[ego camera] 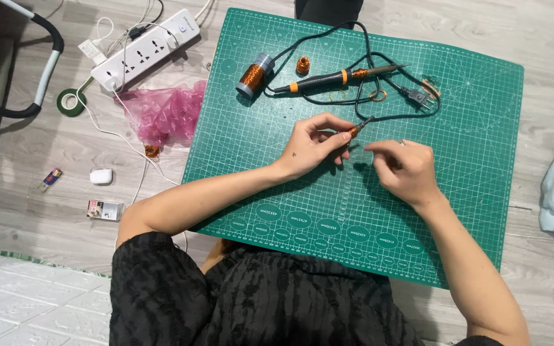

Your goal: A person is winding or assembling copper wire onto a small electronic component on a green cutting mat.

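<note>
Head view: left hand (pixel 312 146) pinches small copper-wound piece (pixel 356 129) over green gridded cutting mat (pixel 482 160). Right hand (pixel 405 168) beside it, fingers pinched narrow; thin wire between them too fine to confirm. Copper wire spool (pixel 252 75), small wound copper coil (pixel 302 65), black-orange soldering iron (pixel 335 79) lie at mat's far edge, untouched. Winding seemingly unfinished.

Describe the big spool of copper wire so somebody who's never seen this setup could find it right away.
Start at the green cutting mat on the grey floor and go to its upper left area. The large copper wire spool lies there, left of the soldering iron. Unlike the small copper coil beside it, it has grey end caps.
</note>
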